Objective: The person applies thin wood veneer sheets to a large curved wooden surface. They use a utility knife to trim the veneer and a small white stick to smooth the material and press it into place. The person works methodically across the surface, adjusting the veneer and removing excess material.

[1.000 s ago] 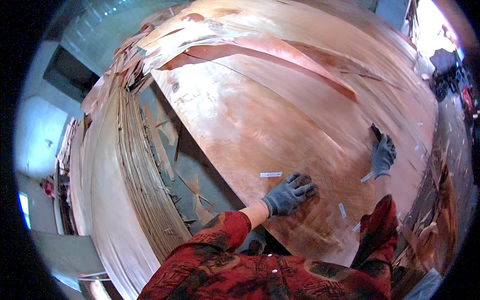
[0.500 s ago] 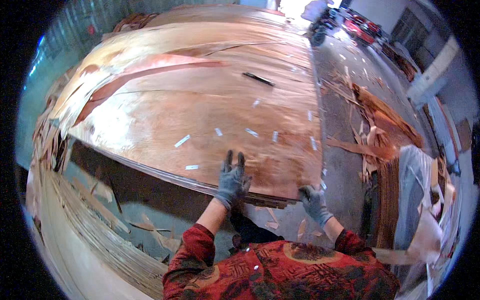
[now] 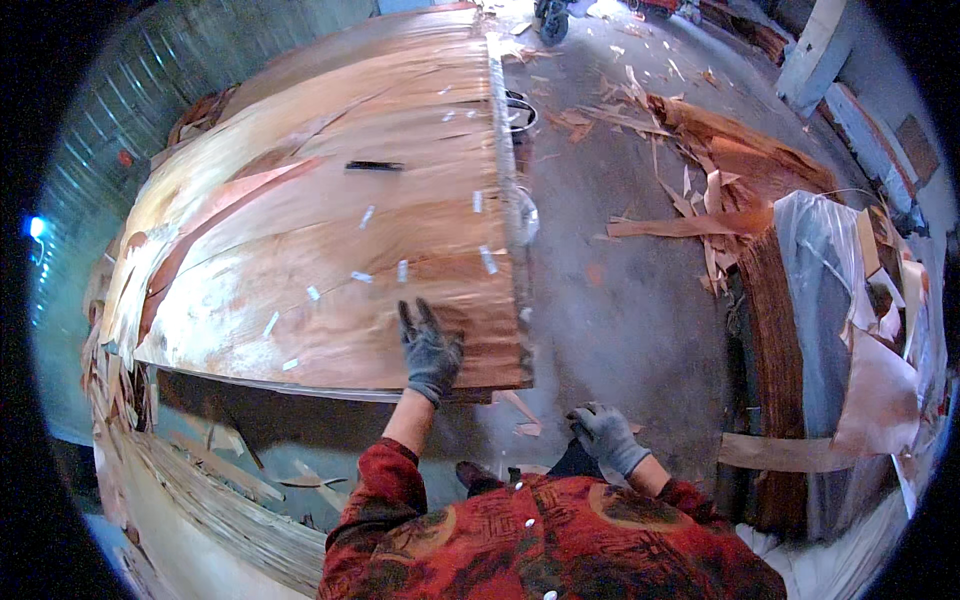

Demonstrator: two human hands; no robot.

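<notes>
My left hand (image 3: 430, 355), in a grey glove, lies with fingers spread on a broad wood veneer sheet (image 3: 230, 330) atop a stack, near its near right corner. Small white strips (image 3: 403, 270) are stuck on the sheet, and a dark narrow object (image 3: 374, 166) rests farther back. Reddish torn veneer (image 3: 215, 205) lies across the left part. My right hand (image 3: 605, 432), also gloved, is off the stack, right of that corner and over the floor by my leg, its fingers loosely bent and apart with nothing visible in them.
A layered veneer pile (image 3: 230, 490) sits at lower left. Torn scraps (image 3: 720, 180) cover part of the concrete floor (image 3: 610, 330) at right, beside plastic-draped veneer (image 3: 820, 300). A pillar (image 3: 810, 55) stands at upper right, a wheeled vehicle (image 3: 550, 22) at the far end.
The view has swung rightward, showing more floor. My right hand has left the sheet, having been at its corner half a second ago. My left hand stays on the sheet.
</notes>
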